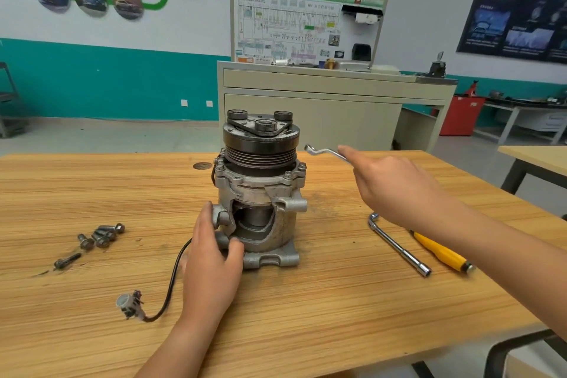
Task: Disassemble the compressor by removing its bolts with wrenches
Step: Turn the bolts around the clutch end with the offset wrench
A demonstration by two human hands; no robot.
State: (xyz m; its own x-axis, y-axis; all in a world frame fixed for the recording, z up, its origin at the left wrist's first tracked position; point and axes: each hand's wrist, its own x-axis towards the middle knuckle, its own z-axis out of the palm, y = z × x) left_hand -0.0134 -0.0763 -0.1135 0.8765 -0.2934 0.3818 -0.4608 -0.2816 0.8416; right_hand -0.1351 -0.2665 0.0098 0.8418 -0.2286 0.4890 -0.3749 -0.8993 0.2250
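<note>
A cut-away compressor stands upright on the wooden table, its black pulley on top. My left hand grips its lower left side, thumb on the base. My right hand holds a silver offset ring wrench in the air to the right of the pulley; the wrench head is apart from the compressor. Several loose bolts lie on the table to the left. Bolts still sit in the upper flange.
An L-shaped socket wrench and a yellow-handled screwdriver lie on the table at the right. The compressor's black cable with a connector trails to the front left. A training cabinet stands behind the table.
</note>
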